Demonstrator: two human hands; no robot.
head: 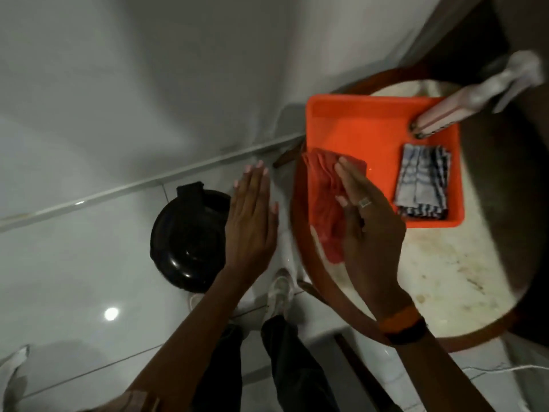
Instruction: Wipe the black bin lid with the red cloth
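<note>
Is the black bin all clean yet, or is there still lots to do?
Not yet. The right hand has the red cloth over the round table, beside the orange tray. The left hand is flat and empty. The black bin lid sits on the floor, untouched by the cloth. All the wiping is still left.

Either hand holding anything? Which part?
Right hand grips the red cloth by its bunched right side, thumb pressing it against the palm. Left hand is open and flat, holding nothing.
</note>
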